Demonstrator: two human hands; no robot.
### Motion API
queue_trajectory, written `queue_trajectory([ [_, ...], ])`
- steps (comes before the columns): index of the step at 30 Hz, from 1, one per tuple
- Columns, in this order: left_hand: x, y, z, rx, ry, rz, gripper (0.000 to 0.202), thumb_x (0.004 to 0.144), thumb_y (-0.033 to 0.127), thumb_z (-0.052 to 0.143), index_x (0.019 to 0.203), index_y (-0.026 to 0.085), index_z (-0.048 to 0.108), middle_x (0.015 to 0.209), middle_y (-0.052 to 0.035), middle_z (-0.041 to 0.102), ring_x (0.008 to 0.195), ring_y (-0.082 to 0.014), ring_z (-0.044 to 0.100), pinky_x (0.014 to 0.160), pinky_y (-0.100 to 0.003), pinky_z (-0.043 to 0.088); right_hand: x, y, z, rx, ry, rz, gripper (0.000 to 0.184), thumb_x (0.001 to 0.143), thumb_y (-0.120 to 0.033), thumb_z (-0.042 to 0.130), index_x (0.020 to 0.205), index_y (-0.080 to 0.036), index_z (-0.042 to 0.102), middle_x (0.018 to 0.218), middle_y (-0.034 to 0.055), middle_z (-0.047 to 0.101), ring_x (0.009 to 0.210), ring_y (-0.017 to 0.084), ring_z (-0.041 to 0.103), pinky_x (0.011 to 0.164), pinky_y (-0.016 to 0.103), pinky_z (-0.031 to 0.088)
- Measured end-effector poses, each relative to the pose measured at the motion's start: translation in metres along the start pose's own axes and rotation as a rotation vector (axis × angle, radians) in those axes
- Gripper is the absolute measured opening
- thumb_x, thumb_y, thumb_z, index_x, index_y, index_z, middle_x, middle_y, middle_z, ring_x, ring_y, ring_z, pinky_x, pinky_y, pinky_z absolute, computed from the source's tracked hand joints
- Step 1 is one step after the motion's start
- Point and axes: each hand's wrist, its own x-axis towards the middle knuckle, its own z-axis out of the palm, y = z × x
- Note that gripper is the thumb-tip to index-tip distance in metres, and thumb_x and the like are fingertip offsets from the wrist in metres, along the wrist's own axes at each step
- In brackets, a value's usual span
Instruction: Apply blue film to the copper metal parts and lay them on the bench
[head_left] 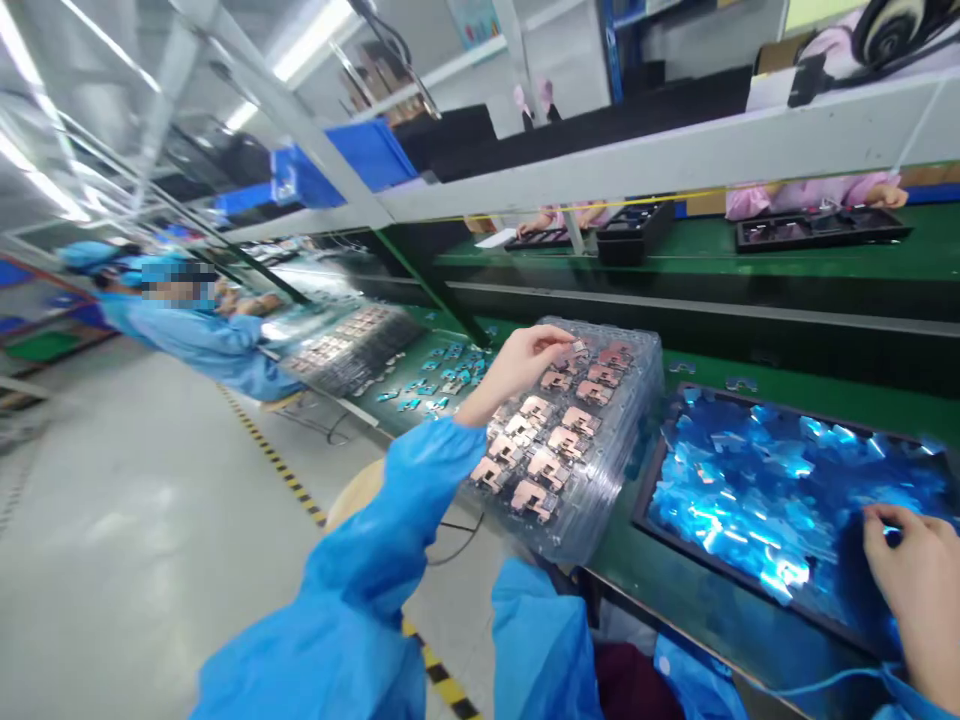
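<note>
A stack of clear plastic trays holding several small copper-coloured parts lies on the green bench in front of me. My left hand reaches over its far end, fingers pinched on one small part at the top edge. At the lower right, my right hand rests with curled fingers on the near right of a black tray filled with shiny blue film pieces; whether it holds a piece I cannot make out. Both arms wear blue sleeves.
Small blue pieces lie scattered on the green conveyor to the left, beside more part trays. A co-worker in blue sits further left. Across the line, other hands in pink sleeves work at black trays. A yellow-black floor stripe runs below.
</note>
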Motion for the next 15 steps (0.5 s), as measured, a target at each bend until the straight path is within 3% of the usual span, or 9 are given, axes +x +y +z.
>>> queue_trajectory([
  [3, 0.061, -0.036, 0.014, 0.124, -0.086, -0.012, 0.026, 0.088, 0.019, 0.062, 0.103, 0.012, 0.082, 0.104, -0.0113, 0.084, 0.091, -0.0246, 0.077, 0.092, -0.036, 0.062, -0.006, -0.003, 0.0, -0.004, 0.028, 0.011, 0.051, 0.1, -0.05, 0.04, 0.114, -0.023, 0.081, 0.087, 0.0171, 0.074, 0.071, 0.038, 0.063, 0.059, 0.048, 0.043],
  [5, 0.081, -0.05, 0.026, 0.153, -0.113, 0.005, 0.024, 0.085, 0.016, 0.062, 0.096, 0.013, 0.083, 0.097, -0.01, 0.083, 0.088, -0.0242, 0.077, 0.089, -0.034, 0.061, -0.011, -0.01, -0.008, -0.013, 0.09, -0.025, 0.056, 0.104, -0.048, 0.037, 0.128, -0.018, 0.078, 0.093, 0.0181, 0.077, 0.078, 0.04, 0.067, 0.06, 0.048, 0.046],
  [8, 0.087, -0.064, 0.037, 0.203, -0.161, 0.041, 0.021, 0.085, 0.019, 0.063, 0.09, 0.016, 0.083, 0.092, -0.0077, 0.083, 0.085, -0.0242, 0.076, 0.087, -0.033, 0.06, -0.014, -0.026, -0.022, 0.036, 0.221, -0.109, 0.054, 0.108, -0.043, 0.037, 0.131, -0.015, 0.078, 0.117, 0.0203, 0.079, 0.097, 0.04, 0.072, 0.073, 0.049, 0.053],
  [11, 0.083, -0.071, 0.036, 0.27, -0.183, 0.092, 0.021, 0.087, 0.021, 0.062, 0.09, 0.018, 0.083, 0.093, -0.0078, 0.082, 0.091, -0.0256, 0.075, 0.095, -0.037, 0.059, -0.012, -0.041, -0.031, 0.127, 0.308, -0.104, 0.045, 0.11, -0.041, 0.046, 0.127, -0.016, 0.079, 0.132, 0.0177, 0.077, 0.111, 0.039, 0.074, 0.086, 0.048, 0.055],
  [15, 0.089, -0.051, 0.038, 0.326, -0.133, 0.194, 0.028, 0.09, 0.019, 0.057, 0.101, 0.018, 0.082, 0.112, -0.0119, 0.078, 0.114, -0.0309, 0.067, 0.117, -0.051, 0.049, -0.01, -0.057, -0.04, 0.278, 0.346, -0.106, 0.035, 0.111, -0.039, 0.055, 0.126, -0.018, 0.079, 0.133, 0.016, 0.077, 0.121, 0.037, 0.073, 0.103, 0.049, 0.056],
])
